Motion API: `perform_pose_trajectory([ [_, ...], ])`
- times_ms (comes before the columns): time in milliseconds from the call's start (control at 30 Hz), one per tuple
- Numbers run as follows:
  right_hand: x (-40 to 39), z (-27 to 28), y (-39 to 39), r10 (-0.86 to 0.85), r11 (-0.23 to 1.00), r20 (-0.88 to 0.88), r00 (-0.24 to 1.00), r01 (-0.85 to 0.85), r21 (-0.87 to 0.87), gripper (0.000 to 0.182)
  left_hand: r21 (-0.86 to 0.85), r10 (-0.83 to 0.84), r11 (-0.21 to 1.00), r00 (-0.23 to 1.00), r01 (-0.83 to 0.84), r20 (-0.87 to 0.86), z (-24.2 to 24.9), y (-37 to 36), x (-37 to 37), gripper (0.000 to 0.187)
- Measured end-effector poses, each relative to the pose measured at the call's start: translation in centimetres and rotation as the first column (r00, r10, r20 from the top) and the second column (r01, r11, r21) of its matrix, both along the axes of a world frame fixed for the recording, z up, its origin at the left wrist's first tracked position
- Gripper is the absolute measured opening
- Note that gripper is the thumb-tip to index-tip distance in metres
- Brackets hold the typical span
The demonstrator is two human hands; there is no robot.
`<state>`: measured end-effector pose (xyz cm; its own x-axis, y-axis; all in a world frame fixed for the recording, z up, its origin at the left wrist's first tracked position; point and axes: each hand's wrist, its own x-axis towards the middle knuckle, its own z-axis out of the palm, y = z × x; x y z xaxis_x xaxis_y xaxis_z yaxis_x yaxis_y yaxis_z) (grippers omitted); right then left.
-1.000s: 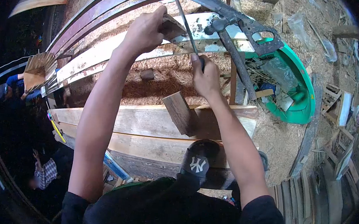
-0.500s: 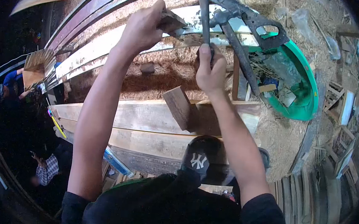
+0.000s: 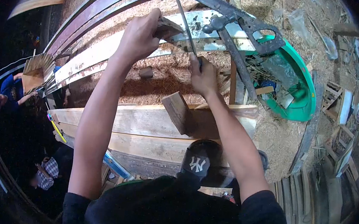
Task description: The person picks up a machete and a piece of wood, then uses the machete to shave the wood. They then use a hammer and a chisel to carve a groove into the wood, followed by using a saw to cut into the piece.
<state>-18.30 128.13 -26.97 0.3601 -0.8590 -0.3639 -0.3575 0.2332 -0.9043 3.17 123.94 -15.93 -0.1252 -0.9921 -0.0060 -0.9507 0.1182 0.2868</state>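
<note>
nearest, a dark cap (image 3: 201, 159) with white letters is by the edge of some long, pale boards (image 3: 140, 121). on these boards, a brown wood block (image 3: 175, 107) sits at a slant, near the right arm. past them, a small dark block (image 3: 146, 72) lies in the wood bits (image 3: 169, 84).

farther on, the right hand (image 3: 204, 77) is closed around the dark handle of a long, thin blade (image 3: 186, 30). the blade points to the far side. the left hand (image 3: 139, 36) grips a small, rough piece of wood (image 3: 168, 29) just left of the blade. i cannot tell if wood and blade touch. both hands are over or near a long, white plank (image 3: 95, 55).

to the right, a hammer (image 3: 236, 57) and a saw (image 3: 253, 28) lie close together. right of the hammer, a green tub (image 3: 305, 90) holds sticks and clear plastic (image 3: 280, 70). far to the left, a person in blue (image 3: 9, 84) reaches to a tan wooden thing (image 3: 33, 79).
</note>
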Motion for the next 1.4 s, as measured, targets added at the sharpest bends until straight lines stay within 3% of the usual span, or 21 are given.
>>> perform_pose_trajectory([
  [200,0.7,1.0,1.1,-0.013,1.0,0.15,0.989,0.011,0.013,0.059,0.002,0.038,0.999,0.999,-0.038,0.034,0.1,0.1,-0.1,0.031],
  [267,1.6,-0.3,1.0,-0.057,0.994,0.039,0.998,0.06,-0.095,0.058,-0.001,0.021,1.0,0.999,-0.021,0.032,0.0,-0.2,0.4,0.031],
  [333,1.1,1.2,-0.1,-0.005,0.997,0.019,1.0,0.003,0.081,0.052,-0.021,0.014,1.0,0.997,-0.016,-0.074,-0.2,-0.4,0.6,0.03],
  [367,0.3,2.2,-0.4,0.04,0.994,0.066,0.997,-0.047,0.102,0.053,0.133,0.156,0.981,0.984,-0.144,-0.083,0.0,-0.2,0.5,0.03],
  [400,0.4,2.1,0.4,0.042,0.991,0.063,0.997,-0.049,0.121,0.053,0.091,0.108,0.99,0.993,-0.104,-0.04,0.0,-0.2,0.4,0.029],
  [467,1.1,1.8,0.8,-0.088,0.996,0.155,0.984,0.086,0.022,0.056,0.059,0.076,0.995,0.996,-0.079,0.045,0.0,0.0,0.4,0.029],
  [533,1.5,1.2,0.3,-0.066,0.997,0.041,0.997,0.067,-0.028,0.057,0.087,0.106,0.99,0.994,-0.107,0.023,0.5,-0.1,0.2,0.028],
  [600,0.7,0.7,-0.1,0.014,0.995,-0.051,0.999,-0.009,0.102,0.066,0.12,0.133,0.984,0.991,-0.133,0.001,0.5,-0.5,0.1,0.028],
  [633,0.7,0.5,0.1,-0.023,0.999,-0.101,0.995,0.019,-0.037,0.065,0.105,0.129,0.986,0.992,-0.128,-0.011,0.5,-0.5,0.2,0.029],
  [667,0.4,0.3,0.7,-0.018,1.0,-0.101,0.995,0.015,-0.023,0.065,0.1,0.126,0.987,0.992,-0.123,-0.022,0.3,-0.2,0.3,0.029],
  [733,0.0,1.4,1.4,-0.022,1.0,0.228,0.973,0.017,0.027,0.065,0.09,0.111,0.99,0.994,-0.111,0.007,0.6,-0.1,0.1,0.029],
  [800,0.7,-0.2,1.4,0.001,0.999,0.11,0.994,-0.007,0.048,0.066,0.16,0.131,0.979,0.991,-0.124,-0.036,1.0,-0.3,0.3,0.03],
  [867,0.9,-1.6,1.0,0.019,1.0,-0.116,0.993,-0.018,0.01,0.065,0.145,0.155,0.976,0.986,-0.162,0.059,0.6,-0.4,0.4,0.036],
  [900,0.8,-1.2,0.8,-0.054,0.994,-0.041,0.998,0.05,-0.099,0.063,0.142,0.15,0.977,0.986,-0.159,0.071,0.9,-0.4,0.3,0.034],
  [1000,-0.2,0.4,1.3,-0.055,0.998,0.089,0.995,0.053,0.021,0.062,0.077,0.13,0.989,0.991,-0.128,-0.023,0.6,-0.1,0.1,0.03],
  [1033,0.0,1.2,1.2,-0.085,0.996,0.222,0.971,0.085,0.007,0.062,0.058,0.103,0.993,0.995,-0.103,0.0,0.3,0.0,0.4,0.03],
  [1067,0.2,1.1,0.9,-0.084,0.996,0.223,0.971,0.086,-0.001,0.062,0.05,0.102,0.994,0.995,-0.102,0.0,0.4,0.0,0.4,0.03],
  [1133,0.5,-0.4,0.8,-0.015,0.998,-0.036,0.999,0.017,0.053,0.059,0.108,0.131,0.986,0.991,-0.13,-0.001,0.8,-0.3,0.2,0.031],
  [1167,0.5,-1.6,0.9,-0.053,0.997,0.005,0.999,0.053,-0.054,0.057,0.144,0.163,0.975,0.985,-0.169,0.049,0.9,-0.3,0.2,0.032],
  [1333,0.1,0.7,1.3,-0.063,0.998,0.16,0.985,0.063,0.005,0.06,0.066,0.135,0.989,0.991,-0.134,-0.011,0.7,0.1,0.3,0.032],
  [1400,0.9,-0.4,0.8,0.028,1.0,-0.101,0.995,-0.028,-0.005,0.059,0.116,0.151,0.981,0.988,-0.154,0.039,0.8,-0.1,0.3,0.032],
])
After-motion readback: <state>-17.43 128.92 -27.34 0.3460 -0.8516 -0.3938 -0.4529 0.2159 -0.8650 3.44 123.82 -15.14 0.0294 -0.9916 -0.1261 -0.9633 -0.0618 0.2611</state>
